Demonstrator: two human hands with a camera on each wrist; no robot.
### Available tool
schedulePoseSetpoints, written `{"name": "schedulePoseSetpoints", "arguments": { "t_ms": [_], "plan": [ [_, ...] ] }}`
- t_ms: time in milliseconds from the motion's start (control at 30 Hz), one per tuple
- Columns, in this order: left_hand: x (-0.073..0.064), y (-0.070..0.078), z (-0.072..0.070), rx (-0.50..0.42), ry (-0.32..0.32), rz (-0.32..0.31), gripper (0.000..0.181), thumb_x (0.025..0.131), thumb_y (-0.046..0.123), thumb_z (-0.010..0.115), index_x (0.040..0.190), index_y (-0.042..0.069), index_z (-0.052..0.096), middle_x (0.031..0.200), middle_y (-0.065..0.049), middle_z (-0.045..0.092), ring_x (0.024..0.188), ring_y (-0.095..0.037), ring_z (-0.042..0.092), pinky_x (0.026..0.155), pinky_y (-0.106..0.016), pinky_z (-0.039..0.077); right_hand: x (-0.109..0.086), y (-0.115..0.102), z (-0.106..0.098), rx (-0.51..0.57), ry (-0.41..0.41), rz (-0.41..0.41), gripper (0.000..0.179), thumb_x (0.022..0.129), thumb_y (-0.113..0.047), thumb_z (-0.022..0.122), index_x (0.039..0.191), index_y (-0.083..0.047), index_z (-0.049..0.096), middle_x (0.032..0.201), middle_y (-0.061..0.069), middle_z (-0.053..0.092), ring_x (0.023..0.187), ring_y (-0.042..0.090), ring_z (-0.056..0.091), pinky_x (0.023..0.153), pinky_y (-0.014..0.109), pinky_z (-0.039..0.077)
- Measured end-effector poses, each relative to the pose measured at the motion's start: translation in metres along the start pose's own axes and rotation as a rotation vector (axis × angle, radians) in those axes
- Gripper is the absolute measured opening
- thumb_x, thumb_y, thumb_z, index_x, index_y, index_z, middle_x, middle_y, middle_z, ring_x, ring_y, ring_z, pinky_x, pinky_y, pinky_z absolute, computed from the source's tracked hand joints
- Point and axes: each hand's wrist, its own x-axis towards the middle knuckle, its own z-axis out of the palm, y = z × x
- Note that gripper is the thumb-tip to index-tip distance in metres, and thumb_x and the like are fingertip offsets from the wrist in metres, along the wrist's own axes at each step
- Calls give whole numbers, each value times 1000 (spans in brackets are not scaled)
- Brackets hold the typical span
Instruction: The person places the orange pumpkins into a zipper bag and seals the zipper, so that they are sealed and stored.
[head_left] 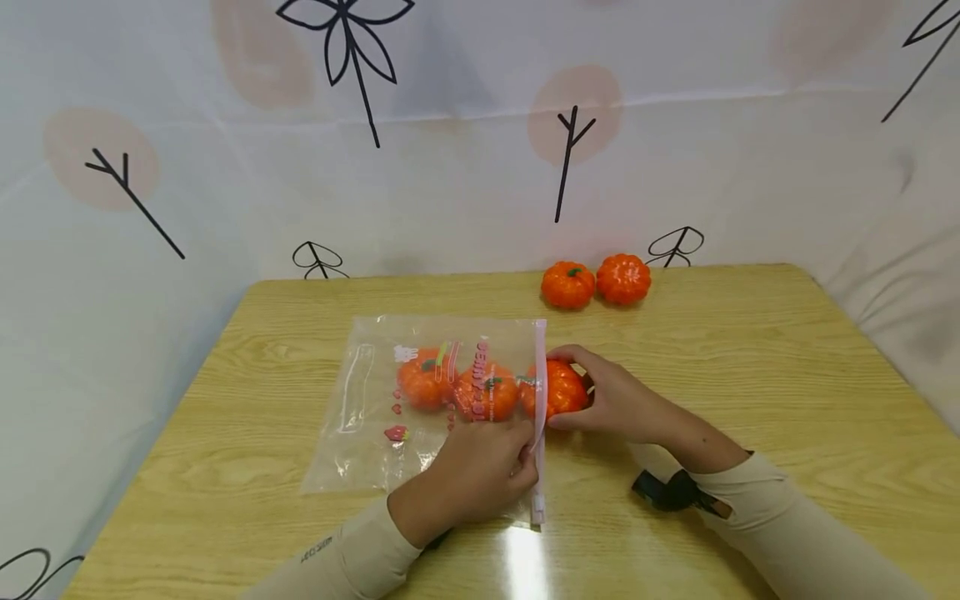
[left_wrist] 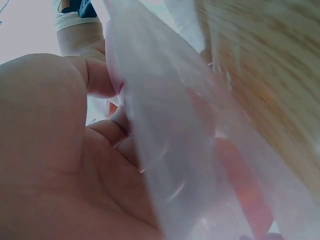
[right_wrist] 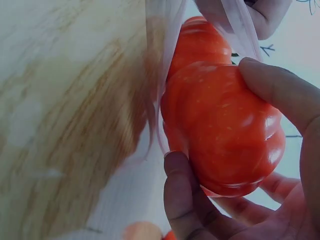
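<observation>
A clear zip bag (head_left: pixel 341 450) with a pink slider edge and printed red lettering lies flat, its mouth facing right. My left hand (head_left: pixel 480 471) pinches the near part of that edge between thumb and fingers, lifting the film in the left wrist view. With thumb and fingers spread around it, my right hand (head_left: pixel 622 400) grips a shiny orange toy pumpkin (right_wrist: pixel 225 125) at the mouth. The front of this pumpkin is inside the bag, the rest outside. Two more toy pumpkins, one on the left (head_left: pixel 424 385) and one in the middle (head_left: pixel 474 400), sit inside.
At the back edge of the wooden table (head_left: pixel 247 400) stand two more orange pumpkins, one with a green stem (head_left: pixel 567 285) and one beside it (head_left: pixel 624 279). A white patterned cloth (head_left: pixel 465 192) hangs behind. Black straps (head_left: pixel 671 492) show at the right wrist.
</observation>
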Motion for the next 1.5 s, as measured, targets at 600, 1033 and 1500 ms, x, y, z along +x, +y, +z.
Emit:
{"name": "schedulePoseSetpoints", "arguments": {
  "t_ms": [600,1033,1500],
  "plan": [
    [0,0,0,8,1,12,18,86,26,61,73,23,47,58,13,38,51,-4,35,44,-21,25,0,3,8,175,-25,-12,71,83,-24,82,141,-17,42,130,13,56,96,23,64,79,30,56],
    [1,0,-1,24,28,40,17,84,26,62,74,23,48,60,13,38,51,-3,35,45,-20,25,0,2,8,203,-62,-26,66,92,-21,70,148,-11,37,134,14,53,100,22,62,85,31,52],
    [-1,0,1,18,57,78,15,82,25,63,75,23,50,61,14,39,52,-3,36,47,-20,26,1,2,15,266,-69,-12,69,90,-22,74,148,-18,36,144,8,47,108,25,63,90,32,53]
  ]
}}
